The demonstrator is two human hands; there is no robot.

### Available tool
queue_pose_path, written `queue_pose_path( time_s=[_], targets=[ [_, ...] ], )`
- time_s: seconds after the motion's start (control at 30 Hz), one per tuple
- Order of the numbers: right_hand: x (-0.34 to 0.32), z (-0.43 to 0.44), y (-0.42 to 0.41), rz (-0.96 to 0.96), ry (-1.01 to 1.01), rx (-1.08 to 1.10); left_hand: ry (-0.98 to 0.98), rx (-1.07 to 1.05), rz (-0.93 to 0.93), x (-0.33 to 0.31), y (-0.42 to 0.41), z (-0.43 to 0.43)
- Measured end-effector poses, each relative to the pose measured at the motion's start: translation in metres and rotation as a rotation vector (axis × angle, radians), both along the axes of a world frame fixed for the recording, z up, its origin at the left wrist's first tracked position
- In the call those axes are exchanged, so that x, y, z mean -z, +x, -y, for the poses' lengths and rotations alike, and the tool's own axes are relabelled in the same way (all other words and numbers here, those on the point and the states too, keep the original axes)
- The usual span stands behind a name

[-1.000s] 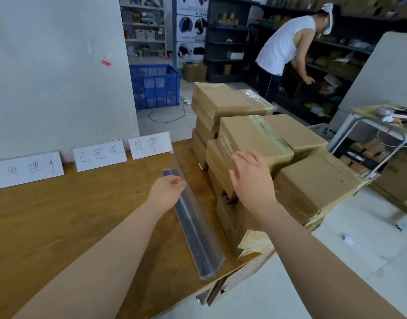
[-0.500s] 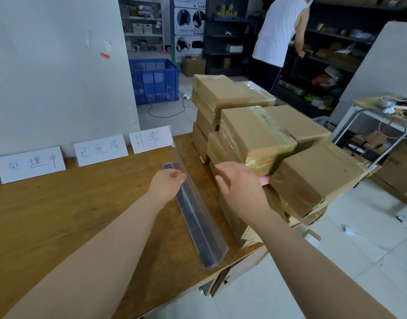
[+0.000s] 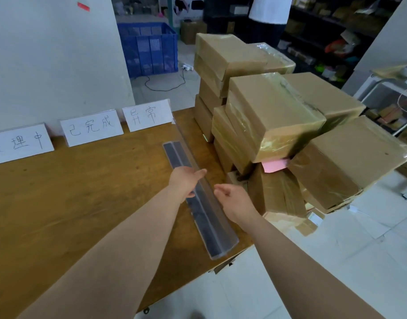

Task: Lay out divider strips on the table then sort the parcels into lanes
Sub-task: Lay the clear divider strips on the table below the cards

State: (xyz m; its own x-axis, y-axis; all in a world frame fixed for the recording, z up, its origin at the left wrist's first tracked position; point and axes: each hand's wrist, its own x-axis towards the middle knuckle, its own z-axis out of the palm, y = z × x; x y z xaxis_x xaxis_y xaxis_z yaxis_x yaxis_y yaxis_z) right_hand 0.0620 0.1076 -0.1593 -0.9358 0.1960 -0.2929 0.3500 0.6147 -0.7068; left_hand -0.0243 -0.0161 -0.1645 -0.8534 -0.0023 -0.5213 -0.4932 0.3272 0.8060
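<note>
Wooden table (image 3: 59, 192) bears a clear angled strip (image 3: 211, 223); left hand (image 3: 185, 178), right hand (image 3: 234, 200) relaxed, empty.

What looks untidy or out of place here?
The parcel stack at the right end of the table is untidy: its boxes sit tilted at different angles, and a pink slip pokes out between two of them. Nothing looks spilled.

Clear divider strip (image 3: 211, 226) on wooden table (image 3: 82, 192), running 11 to 5 o'clock. Left hand (image 3: 185, 179) over it, fingers straight; right hand (image 3: 234, 200) loosely curled just beside. Taped parcels (image 3: 274, 116) stacked at 2 o'clock.
</note>
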Motion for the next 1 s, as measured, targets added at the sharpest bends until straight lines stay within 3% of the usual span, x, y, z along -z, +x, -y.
queue_pose_path(
  time_s=[0.13,0.3,0.63,1.0],
  targets=[
    [0.008,0.000,-0.002,0.046,-0.084,0.038,-0.036,0.011,0.036,0.011,-0.008,-0.003],
    [0.011,-0.004,-0.003,0.053,-0.107,0.043,0.159,-0.062,0.167,0.018,-0.008,0.009],
    [0.017,-0.001,-0.011,0.027,-0.181,0.073,-0.001,-0.069,0.042,0.019,-0.010,0.016],
    [0.021,-0.006,-0.007,0.056,-0.249,0.115,-0.010,-0.047,0.091,0.017,-0.012,0.007]
  ],
)
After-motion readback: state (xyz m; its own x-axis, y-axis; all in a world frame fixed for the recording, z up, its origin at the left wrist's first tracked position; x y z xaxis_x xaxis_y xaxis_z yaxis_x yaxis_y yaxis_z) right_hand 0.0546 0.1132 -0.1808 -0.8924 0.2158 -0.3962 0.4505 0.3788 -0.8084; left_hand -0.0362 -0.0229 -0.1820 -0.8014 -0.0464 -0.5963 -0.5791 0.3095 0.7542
